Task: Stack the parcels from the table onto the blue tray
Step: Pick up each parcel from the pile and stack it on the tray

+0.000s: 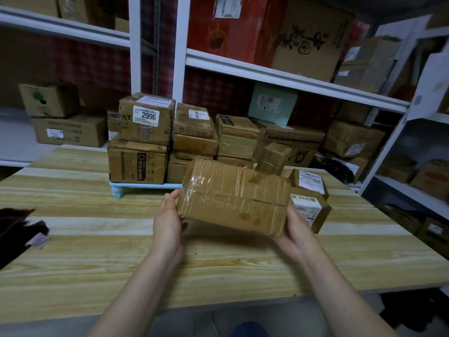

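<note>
Held parcel [234,197]: brown corrugated cardboard, creased and dented, wrapped in glossy clear tape that wrinkles and catches the light. Table [218,268]: wood-grain top in pale yellow-green bands, smooth with a low sheen. Tray [143,186]: light blue plastic, smooth. Stacked boxes [145,139]: matt cardboard carrying white paper labels and shiny tape strips. Shelving [291,80]: white painted metal, smooth. Item at the table's left edge [17,227]: dark, matt, apparently cloth.
</note>
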Tool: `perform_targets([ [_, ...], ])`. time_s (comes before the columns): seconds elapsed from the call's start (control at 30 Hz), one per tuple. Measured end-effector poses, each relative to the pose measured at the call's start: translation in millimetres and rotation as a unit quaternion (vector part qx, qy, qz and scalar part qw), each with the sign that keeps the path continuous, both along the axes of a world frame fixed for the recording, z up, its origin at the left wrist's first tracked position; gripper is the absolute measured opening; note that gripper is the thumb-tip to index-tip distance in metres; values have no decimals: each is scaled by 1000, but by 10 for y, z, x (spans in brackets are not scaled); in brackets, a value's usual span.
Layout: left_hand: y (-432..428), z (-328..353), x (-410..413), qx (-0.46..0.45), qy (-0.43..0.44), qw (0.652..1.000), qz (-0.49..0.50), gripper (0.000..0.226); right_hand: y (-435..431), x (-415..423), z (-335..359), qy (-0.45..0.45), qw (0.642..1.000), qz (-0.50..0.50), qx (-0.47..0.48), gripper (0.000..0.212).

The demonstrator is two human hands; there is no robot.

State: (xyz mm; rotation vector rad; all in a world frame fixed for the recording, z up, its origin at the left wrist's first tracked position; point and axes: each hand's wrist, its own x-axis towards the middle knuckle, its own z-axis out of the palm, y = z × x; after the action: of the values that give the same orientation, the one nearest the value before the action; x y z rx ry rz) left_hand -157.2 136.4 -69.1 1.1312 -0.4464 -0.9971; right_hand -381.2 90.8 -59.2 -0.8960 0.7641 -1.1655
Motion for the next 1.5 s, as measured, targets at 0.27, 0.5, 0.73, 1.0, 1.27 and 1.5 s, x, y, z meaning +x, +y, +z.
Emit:
perform_targets([
  [0.27,116,60,-42,10,28,1000,-4,44,-51,9,-57,12,999,-44,5,21],
  [0.5,93,76,-60,44,18,999,4,45,-127,12,-92,18,997,-78,15,25],
  [0.73,86,47,-70,9,-16,1000,5,42,-172,-36,-141,2,996,-83,45,25],
  [1.0,72,62,-83,-15,-40,999,2,39,-144,-42,-150,-22,997,-63,36,37],
  [1.27,11,-56,-63,-18,-23,999,-24,42,-62,-53,-95,-26,999,-38,-2,32],
  [1.5,-23,-101,-72,-15,-52,999,-3,54,-68,-54,-96,10,999,-52,-10,33],
])
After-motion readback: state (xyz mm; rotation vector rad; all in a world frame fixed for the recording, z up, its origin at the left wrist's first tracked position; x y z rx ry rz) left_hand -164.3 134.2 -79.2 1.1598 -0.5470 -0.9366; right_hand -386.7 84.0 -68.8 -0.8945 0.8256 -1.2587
